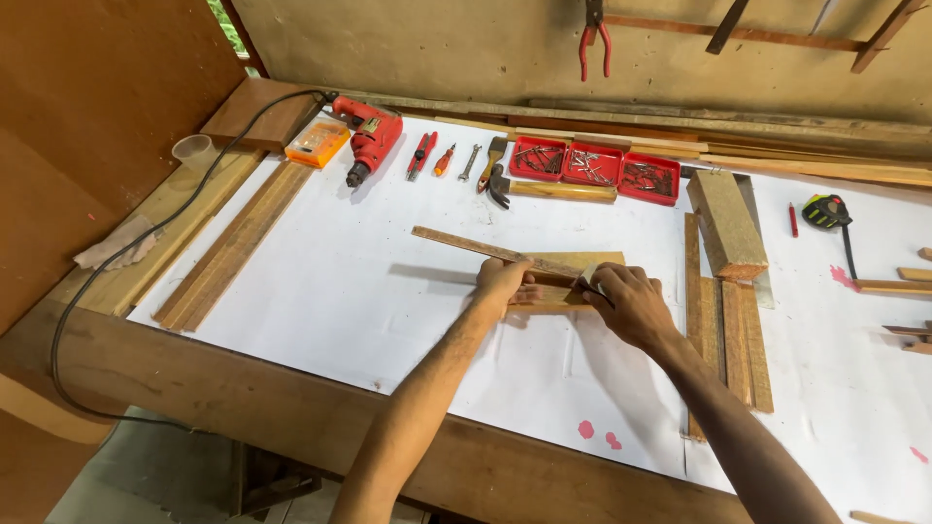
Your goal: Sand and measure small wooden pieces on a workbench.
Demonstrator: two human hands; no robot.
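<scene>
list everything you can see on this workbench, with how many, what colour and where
wooden ruler: one, brown, mid-bench, slanting across the small board
small board: one, pale wood, under both hands
power drill: one, red, back left
bit case: one, orange, left of the drill
parts trays: three, red, back centre, holding small metal pieces
hammer: one, wooden handle, in front of the trays
wood block: one, thick, right of centre
tape measure: one, black and yellow, right
pliers: one, red handles, on the wall
plastic cup: one, clear, far left
left hand: pressing the ruler down
right hand: on the board's right end, holding something small and pale
</scene>
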